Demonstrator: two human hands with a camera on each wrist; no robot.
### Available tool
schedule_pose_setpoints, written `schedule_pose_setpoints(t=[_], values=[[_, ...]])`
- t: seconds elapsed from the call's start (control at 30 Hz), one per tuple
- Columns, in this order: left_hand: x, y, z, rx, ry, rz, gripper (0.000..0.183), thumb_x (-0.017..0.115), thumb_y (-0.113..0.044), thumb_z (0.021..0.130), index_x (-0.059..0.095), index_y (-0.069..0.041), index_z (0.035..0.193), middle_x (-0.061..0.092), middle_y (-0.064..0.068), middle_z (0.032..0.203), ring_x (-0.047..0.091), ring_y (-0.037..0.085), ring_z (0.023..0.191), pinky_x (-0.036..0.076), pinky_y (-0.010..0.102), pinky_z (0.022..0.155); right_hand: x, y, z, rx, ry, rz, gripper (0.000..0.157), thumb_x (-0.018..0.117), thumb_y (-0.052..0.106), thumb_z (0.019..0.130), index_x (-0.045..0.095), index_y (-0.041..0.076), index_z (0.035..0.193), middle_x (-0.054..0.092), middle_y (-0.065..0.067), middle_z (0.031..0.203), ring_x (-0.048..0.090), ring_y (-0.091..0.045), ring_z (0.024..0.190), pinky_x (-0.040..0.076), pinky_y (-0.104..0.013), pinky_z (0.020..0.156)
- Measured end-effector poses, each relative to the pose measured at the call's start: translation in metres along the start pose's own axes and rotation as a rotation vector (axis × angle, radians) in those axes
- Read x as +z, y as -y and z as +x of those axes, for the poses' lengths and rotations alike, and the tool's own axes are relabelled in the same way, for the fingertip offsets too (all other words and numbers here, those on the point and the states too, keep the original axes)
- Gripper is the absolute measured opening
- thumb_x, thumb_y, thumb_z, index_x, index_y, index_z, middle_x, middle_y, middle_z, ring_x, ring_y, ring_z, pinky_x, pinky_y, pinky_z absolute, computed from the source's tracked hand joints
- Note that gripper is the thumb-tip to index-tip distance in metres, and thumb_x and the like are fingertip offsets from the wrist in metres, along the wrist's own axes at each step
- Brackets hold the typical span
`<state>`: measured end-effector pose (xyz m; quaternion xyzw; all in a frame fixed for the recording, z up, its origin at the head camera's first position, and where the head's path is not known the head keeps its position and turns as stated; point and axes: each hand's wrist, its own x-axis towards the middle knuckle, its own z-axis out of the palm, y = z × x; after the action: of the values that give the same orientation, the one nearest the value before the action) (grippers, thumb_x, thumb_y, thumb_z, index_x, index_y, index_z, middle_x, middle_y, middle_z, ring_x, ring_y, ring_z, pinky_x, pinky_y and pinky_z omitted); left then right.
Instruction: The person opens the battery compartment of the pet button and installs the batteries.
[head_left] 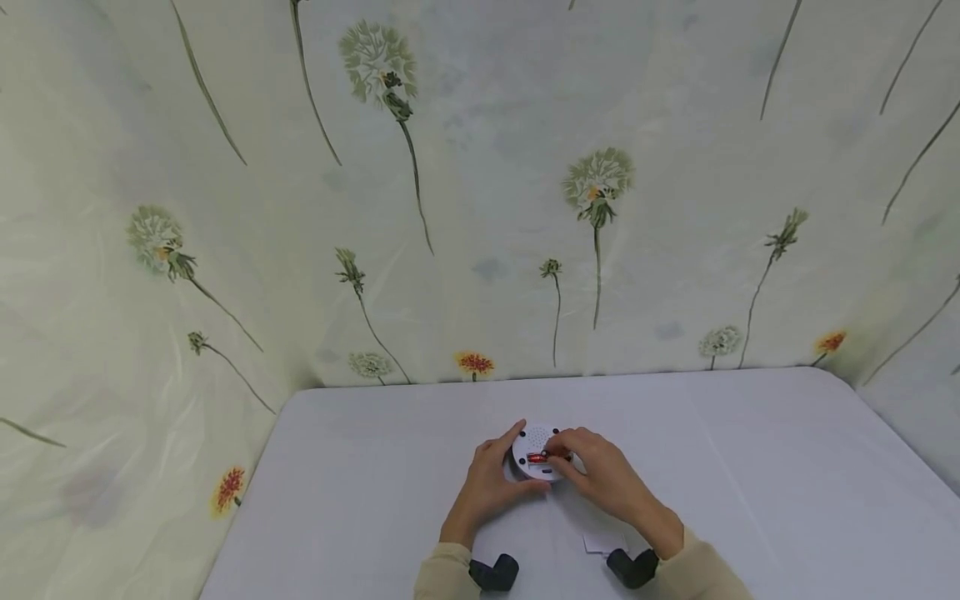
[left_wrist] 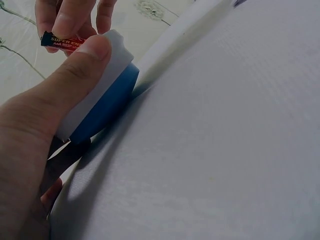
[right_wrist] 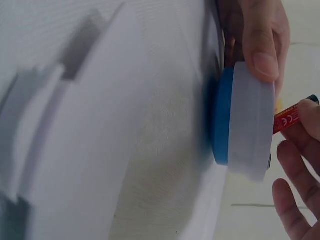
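Two hands share one small job near the front middle of the white cloth-covered table [head_left: 750,467], which stands against one pale curtain printed with dandelions [head_left: 480,183]. We see one round white plastic device with a blue base [head_left: 534,450], lying blue side down on the cloth with its perforated white face up. Our left hand [head_left: 491,483] curls round its left rim, thumb [left_wrist: 90,55] pressed on the white edge; we judge this grip is there to keep the disc from sliding while the other hand works. Our right hand [head_left: 600,475] pinches one small red cylindrical battery [head_left: 537,457] between thumb and fingertips, holding it flat across the device's top face, probably so that it lines up with a slot there; whether it already sits in a slot we cannot tell. One small white paper slip [head_left: 603,543] lies on the cloth just beside the right wrist. Two black wrist-camera mounts [head_left: 495,573] show at the beige sleeves.
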<state>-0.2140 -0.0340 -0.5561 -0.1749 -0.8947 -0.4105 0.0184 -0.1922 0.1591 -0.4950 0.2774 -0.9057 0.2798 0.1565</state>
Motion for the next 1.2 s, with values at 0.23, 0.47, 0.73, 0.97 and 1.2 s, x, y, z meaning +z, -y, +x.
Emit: schedule_pose_setpoints(t=[0.23, 0.47, 0.73, 0.97, 1.2], values=[[0.000, 0.000, 0.000, 0.005, -0.002, 0.005, 0.093, 0.061, -0.071, 0.056, 0.022, -0.043, 0.136, 0.044, -0.008, 0.134, 0.041, 0.023, 0.119, 0.038, 0.044, 0.094, 0.005, 0.001, 0.002, -0.024, 0.009, -0.019, 0.021, 0.070, 0.019, 0.075, 0.062, 0.024, 0.094, 0.059, 0.017, 0.085, 0.049, 0.001, 0.077, 0.044, -0.018, 0.065], [0.000, 0.001, 0.000, 0.006, -0.006, 0.008, 0.092, 0.061, -0.070, 0.057, 0.022, -0.043, 0.136, 0.044, -0.007, 0.134, 0.041, 0.025, 0.119, 0.039, 0.044, 0.092, 0.010, 0.002, 0.005, -0.069, -0.011, -0.036, 0.022, 0.072, 0.019, 0.072, 0.065, 0.024, 0.091, 0.060, 0.017, 0.086, 0.047, -0.001, 0.078, 0.040, -0.019, 0.064], [-0.001, 0.001, -0.001, 0.005, -0.009, 0.012, 0.091, 0.059, -0.072, 0.057, 0.021, -0.044, 0.135, 0.044, -0.008, 0.134, 0.041, 0.025, 0.118, 0.040, 0.045, 0.092, 0.016, 0.002, 0.005, -0.092, -0.011, -0.076, 0.018, 0.073, 0.021, 0.072, 0.067, 0.026, 0.088, 0.055, 0.014, 0.091, 0.042, -0.002, 0.083, 0.037, -0.023, 0.068], [0.000, 0.000, -0.001, -0.006, -0.008, 0.022, 0.090, 0.056, -0.075, 0.057, 0.022, -0.044, 0.135, 0.045, -0.008, 0.133, 0.041, 0.024, 0.118, 0.040, 0.044, 0.091, 0.018, 0.001, 0.004, -0.074, -0.021, -0.061, 0.014, 0.071, 0.023, 0.074, 0.067, 0.026, 0.087, 0.054, 0.012, 0.092, 0.043, -0.004, 0.083, 0.036, -0.026, 0.069], [-0.001, -0.001, -0.001, -0.016, -0.011, 0.013, 0.090, 0.057, -0.074, 0.057, 0.023, -0.044, 0.135, 0.048, -0.006, 0.130, 0.042, 0.024, 0.118, 0.041, 0.045, 0.091, 0.021, 0.000, 0.005, 0.111, 0.002, 0.080, 0.042, 0.064, 0.038, 0.078, 0.054, 0.021, 0.116, 0.045, -0.002, 0.119, 0.042, -0.019, 0.107, 0.038, -0.044, 0.083]])
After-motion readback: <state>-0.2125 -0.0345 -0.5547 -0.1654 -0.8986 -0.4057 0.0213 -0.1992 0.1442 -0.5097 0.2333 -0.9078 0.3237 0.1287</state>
